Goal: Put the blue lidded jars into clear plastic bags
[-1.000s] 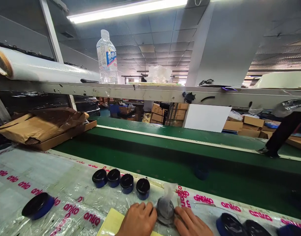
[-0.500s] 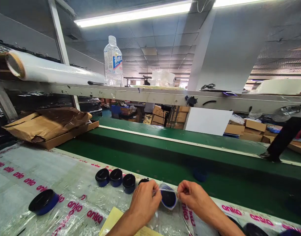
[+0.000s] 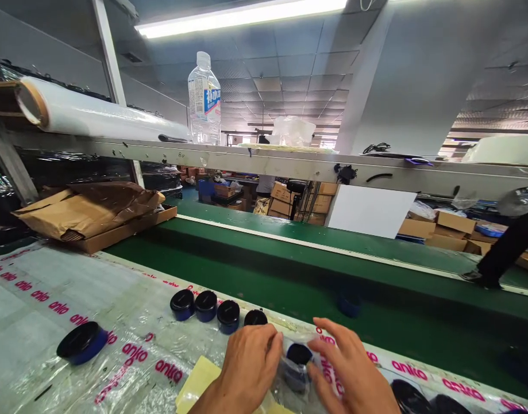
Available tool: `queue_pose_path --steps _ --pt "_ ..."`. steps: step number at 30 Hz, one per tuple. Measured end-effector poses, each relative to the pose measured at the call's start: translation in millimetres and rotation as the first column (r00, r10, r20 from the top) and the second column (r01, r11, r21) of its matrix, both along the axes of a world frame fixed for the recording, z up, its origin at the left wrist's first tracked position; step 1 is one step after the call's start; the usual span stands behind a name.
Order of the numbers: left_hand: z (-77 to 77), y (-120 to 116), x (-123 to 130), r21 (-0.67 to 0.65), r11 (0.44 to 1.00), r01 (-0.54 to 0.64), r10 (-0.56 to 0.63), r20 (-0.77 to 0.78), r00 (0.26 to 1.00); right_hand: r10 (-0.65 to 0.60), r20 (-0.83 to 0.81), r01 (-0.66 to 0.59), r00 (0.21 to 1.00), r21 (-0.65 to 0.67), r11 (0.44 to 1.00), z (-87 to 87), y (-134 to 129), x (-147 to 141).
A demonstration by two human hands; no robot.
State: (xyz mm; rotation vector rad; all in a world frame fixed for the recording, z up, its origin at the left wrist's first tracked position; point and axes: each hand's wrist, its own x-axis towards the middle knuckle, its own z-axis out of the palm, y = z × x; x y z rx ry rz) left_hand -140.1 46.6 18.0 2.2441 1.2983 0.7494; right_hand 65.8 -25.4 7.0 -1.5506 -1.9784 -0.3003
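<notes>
My left hand (image 3: 249,365) and my right hand (image 3: 350,371) press together around a small black-lidded blue jar (image 3: 297,361) wrapped in a clear plastic bag, low on the plastic-covered table (image 3: 74,299). Both hands grip the bagged jar from either side. Just left of my left hand stands a row of several small black-lidded blue jars (image 3: 216,307). A bigger black-and-blue jar (image 3: 83,342) lies alone further left. A yellow sheet (image 3: 197,386) peeks out beneath my left wrist.
A green conveyor belt (image 3: 289,270) runs behind the table, with a dark blue jar (image 3: 349,302) on it. Flattened cardboard (image 3: 89,213) lies at left. A shelf rail (image 3: 264,164) overhead carries a water bottle (image 3: 204,100) and a film roll (image 3: 91,115). More dark jars (image 3: 419,398) sit at right.
My hands held the bagged jar up by the bag's edges half a second ago; now they have come down and closed around it near the table. The camera drifted slightly.
</notes>
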Motion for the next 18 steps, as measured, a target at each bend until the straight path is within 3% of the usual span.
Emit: queue_pose_path --steps 2,4,8,12,15,18 --pt "1.0 -1 -3 -0.014 1.000 0.002 -0.001 0.072 0.997 0.042 0.175 -0.037 0.984 -0.032 0.999 -11.3 1 0" --pt "1.9 -2 -8 -0.047 0.999 0.001 0.006 0.162 0.987 0.048 0.220 -0.019 0.974 -0.129 0.991 -20.4 3 -1" --pt "3.4 -7 -16 -0.190 0.974 0.124 -0.090 0.180 0.980 0.018 -0.039 -0.028 0.999 -0.262 0.965 -23.9 5 -3" --pt "3.8 -7 -13 -0.312 0.917 0.248 -0.226 0.105 0.968 -0.046 -0.308 -0.057 0.950 -0.319 0.946 -13.5 0 1" --pt "-3.0 -2 0 -0.261 0.929 0.263 -0.250 0.080 0.965 -0.099 -0.346 -0.014 0.933 -0.310 0.951 -15.0 -3 13" --pt "-16.6 0 12 -0.157 0.939 0.307 -0.283 0.155 0.946 -0.089 -0.320 -0.012 0.943 -0.300 0.954 -36.1 -2 30"
